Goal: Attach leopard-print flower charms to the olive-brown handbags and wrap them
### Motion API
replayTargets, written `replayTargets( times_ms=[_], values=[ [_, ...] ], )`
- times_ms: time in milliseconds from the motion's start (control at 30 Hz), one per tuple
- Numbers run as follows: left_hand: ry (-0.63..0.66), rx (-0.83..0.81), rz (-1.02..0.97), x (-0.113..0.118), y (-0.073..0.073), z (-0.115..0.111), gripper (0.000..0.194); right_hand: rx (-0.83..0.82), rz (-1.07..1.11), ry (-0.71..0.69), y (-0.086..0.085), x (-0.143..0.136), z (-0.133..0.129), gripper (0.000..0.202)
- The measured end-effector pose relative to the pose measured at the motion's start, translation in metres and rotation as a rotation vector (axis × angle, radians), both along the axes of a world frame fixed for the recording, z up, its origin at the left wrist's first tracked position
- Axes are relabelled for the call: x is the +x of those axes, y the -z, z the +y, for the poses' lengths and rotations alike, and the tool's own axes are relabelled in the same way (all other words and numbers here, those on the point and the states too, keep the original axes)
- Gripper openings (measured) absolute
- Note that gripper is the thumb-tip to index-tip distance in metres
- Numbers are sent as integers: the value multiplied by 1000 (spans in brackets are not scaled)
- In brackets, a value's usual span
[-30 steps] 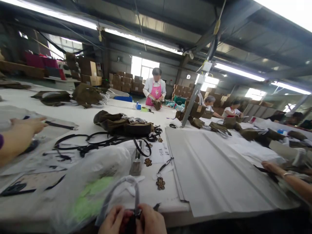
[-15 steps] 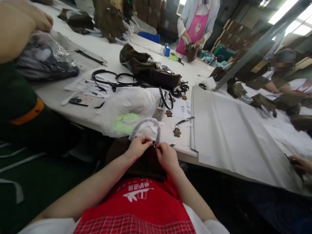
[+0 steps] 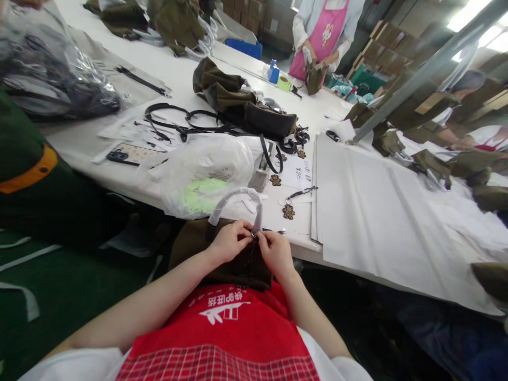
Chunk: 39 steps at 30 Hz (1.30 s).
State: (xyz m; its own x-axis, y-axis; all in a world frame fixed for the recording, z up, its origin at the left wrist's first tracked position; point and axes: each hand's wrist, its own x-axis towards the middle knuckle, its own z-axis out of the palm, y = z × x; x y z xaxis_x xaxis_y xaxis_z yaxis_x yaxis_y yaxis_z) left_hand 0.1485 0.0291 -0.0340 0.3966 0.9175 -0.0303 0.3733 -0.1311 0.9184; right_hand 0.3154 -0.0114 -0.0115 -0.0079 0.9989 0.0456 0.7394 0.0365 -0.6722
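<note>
A dark olive handbag point(image 3: 186, 244) rests on my lap against the table edge. Its arched handle point(image 3: 235, 193) is wrapped in pale film and stands up. At the right foot of that handle is a small metal ring point(image 3: 254, 234). My left hand point(image 3: 230, 242) pinches the ring from the left, its fingertips closed. From the other side, my right hand point(image 3: 275, 253) pinches at the same ring with thumb and forefinger. A thin dark strand hangs below the ring between the hands; its kind is unclear. Just beyond lies a leopard-print flower charm point(image 3: 289, 211) on the table.
A clear plastic bag with something green point(image 3: 206, 185) lies ahead, beside a phone point(image 3: 133, 154). Black straps point(image 3: 166, 108) and olive bags point(image 3: 254, 114) lie farther back. White sheeting point(image 3: 369, 211) covers the right side. A co-worker in a pink apron point(image 3: 323, 39) stands across the table.
Both hands stay at the handle's foot, and the dark strand now shows below the ring. Another person's arm at the upper left has mostly drawn out of view.
</note>
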Motion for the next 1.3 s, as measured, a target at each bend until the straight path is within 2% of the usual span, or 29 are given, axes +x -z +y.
replayTargets(
  times_ms=[233, 367, 467, 533, 600, 667, 733, 833, 900, 967, 1033, 1133, 1200, 1300],
  values=[
    [-10, -3, 13, 1, 1, -4, 22, -112, 111, 25, 0, -2, 13, 22],
    [32, -36, -30, -3, -9, -3, 20, -2, 231, 96, 1, -7, 12, 23],
    [60, 105, 28, -6, -19, -1, 19, 98, 357, 148, -3, -9, 9, 27],
    [36, 232, 77, -5, -24, 0, 19, 71, 417, 122, -6, -9, 9, 26],
    [43, 258, 31, -2, -25, 1, 18, 32, 433, 88, -8, -7, 9, 25],
    [96, 145, -66, 1, -24, 2, 20, 12, 429, 88, -10, -1, 9, 23],
    [111, -57, -148, 2, -23, 2, 27, -23, 463, 100, -11, 8, 7, 20],
    [33, -299, -240, 2, -23, 3, 37, -115, 691, 40, -13, 25, -4, 30],
    [-16, -352, -291, 1, -27, 3, 40, -173, 894, -46, -15, 34, -12, 43],
    [-35, -380, -329, 3, -31, 2, 45, -217, 1007, -83, -16, 38, -18, 48],
    [-25, -399, -345, 5, -36, 0, 49, -234, 1014, -36, -15, 36, -22, 42],
    [27, -379, -311, 10, -42, -6, 42, -198, 953, 52, -11, 29, -24, 34],
    [57, -299, -254, 12, -45, -10, 35, -177, 896, 43, -9, 26, -25, 32],
    [72, -113, -143, 12, -49, -14, 25, -129, 746, -44, -8, 26, -27, 32]
  ],
)
